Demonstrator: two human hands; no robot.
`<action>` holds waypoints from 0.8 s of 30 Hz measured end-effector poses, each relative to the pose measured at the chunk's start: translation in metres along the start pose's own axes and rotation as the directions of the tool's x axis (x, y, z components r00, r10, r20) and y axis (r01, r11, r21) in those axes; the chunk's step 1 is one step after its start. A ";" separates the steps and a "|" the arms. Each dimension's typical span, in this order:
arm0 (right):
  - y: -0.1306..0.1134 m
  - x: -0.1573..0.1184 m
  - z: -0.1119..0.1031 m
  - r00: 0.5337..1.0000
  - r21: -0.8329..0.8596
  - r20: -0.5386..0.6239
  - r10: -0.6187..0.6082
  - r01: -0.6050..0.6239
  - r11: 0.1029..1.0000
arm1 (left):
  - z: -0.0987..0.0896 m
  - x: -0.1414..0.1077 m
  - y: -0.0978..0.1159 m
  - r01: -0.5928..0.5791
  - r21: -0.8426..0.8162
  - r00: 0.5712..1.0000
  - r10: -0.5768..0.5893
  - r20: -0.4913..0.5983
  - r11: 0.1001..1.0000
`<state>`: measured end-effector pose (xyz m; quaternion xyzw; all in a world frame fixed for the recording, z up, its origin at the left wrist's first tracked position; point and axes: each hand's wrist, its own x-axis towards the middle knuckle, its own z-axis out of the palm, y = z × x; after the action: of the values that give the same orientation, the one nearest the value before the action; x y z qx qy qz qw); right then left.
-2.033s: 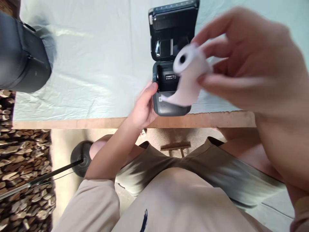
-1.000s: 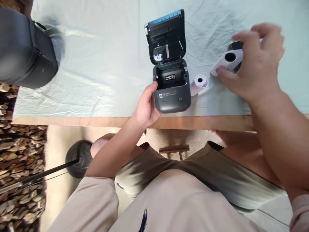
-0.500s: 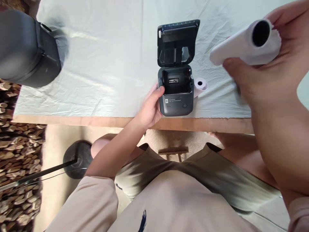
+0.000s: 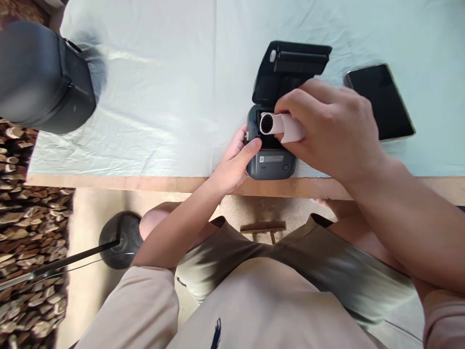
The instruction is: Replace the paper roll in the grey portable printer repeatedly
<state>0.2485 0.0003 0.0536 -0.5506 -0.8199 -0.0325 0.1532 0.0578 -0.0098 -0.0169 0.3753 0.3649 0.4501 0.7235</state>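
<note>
A small dark grey label printer (image 4: 272,166) stands near the table's front edge with its lid (image 4: 290,72) swung up. My left hand (image 4: 234,162) grips the printer's left side, thumb on the rim of its paper bay. In my right hand (image 4: 327,126) is a white paper roll (image 4: 268,123), pinched between thumb and fingers. One end of the roll, with its dark hollow core, is over the bay at the left side. My right hand hides the roll's other end and the right part of the printer.
A smartphone (image 4: 381,102) lies to the right, dark screen up. A dark rounded case (image 4: 47,77) sits at the far left on the pale table cover (image 4: 152,97). Below the table are a round black stand base (image 4: 121,242) and stacked firewood (image 4: 29,242).
My right hand has brought the paper roll from the upper right down and left to the printer. The phone has come into sight; the small second roll beside the printer is now hidden.
</note>
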 end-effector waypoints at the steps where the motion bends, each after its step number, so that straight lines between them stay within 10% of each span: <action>1: -0.001 0.000 -0.001 1.000 -0.007 -0.011 -0.002 0.002 1.000 | 0.000 0.000 0.000 0.004 -0.003 1.000 -0.004 0.003 1.000; 11: 0.001 0.001 0.012 0.999 0.022 0.032 0.023 -0.024 0.999 | -0.001 -0.001 -0.001 -0.010 0.010 1.000 0.010 0.002 1.000; 20: 0.004 -0.023 0.016 0.912 0.252 -0.257 -0.320 0.383 0.889 | -0.005 0.004 0.004 0.027 -0.066 1.000 -0.027 0.002 0.997; 24: 0.012 -0.022 0.010 0.906 0.370 -0.360 -0.222 0.356 0.858 | -0.005 0.002 0.003 0.018 0.007 0.999 -0.018 -0.040 1.000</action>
<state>0.2650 -0.0119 0.0361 -0.3608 -0.8473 0.0406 0.3877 0.0529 -0.0058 -0.0173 0.3654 0.3844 0.4496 0.7187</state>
